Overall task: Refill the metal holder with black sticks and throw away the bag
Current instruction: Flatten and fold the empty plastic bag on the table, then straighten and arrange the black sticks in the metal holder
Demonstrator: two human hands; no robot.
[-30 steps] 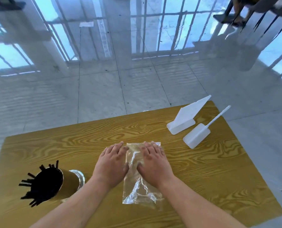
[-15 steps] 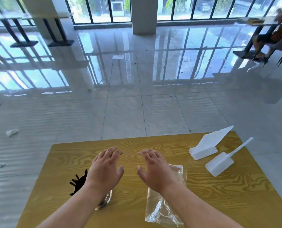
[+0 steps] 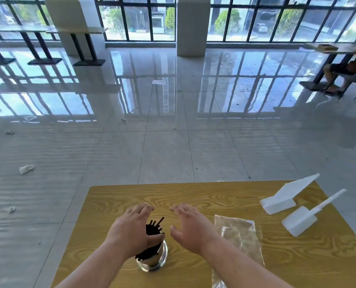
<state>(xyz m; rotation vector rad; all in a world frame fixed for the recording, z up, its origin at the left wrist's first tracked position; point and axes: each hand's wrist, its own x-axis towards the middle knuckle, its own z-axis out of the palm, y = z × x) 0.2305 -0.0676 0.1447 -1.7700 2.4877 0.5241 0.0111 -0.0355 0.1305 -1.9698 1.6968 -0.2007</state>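
Observation:
The metal holder (image 3: 154,261) stands on the wooden table (image 3: 214,196), full of black sticks (image 3: 153,228) that fan out above its rim. My left hand (image 3: 131,229) hovers over the sticks with relaxed, spread fingers and hides part of them. My right hand (image 3: 190,229) is just right of the holder, fingers straight, holding nothing. The empty clear plastic bag (image 3: 239,235) lies flat on the table to the right of my right forearm, which covers its near edge.
Two white plastic scoops (image 3: 285,196) (image 3: 304,216) lie at the table's far right. Beyond the table is shiny tiled floor with scraps of paper (image 3: 26,169). A seated person (image 3: 347,67) is at another table far right.
Both hands have lifted off the bag and moved left to the holder. The view has tilted up, so the holder sits between my hands and the bag lies to the right.

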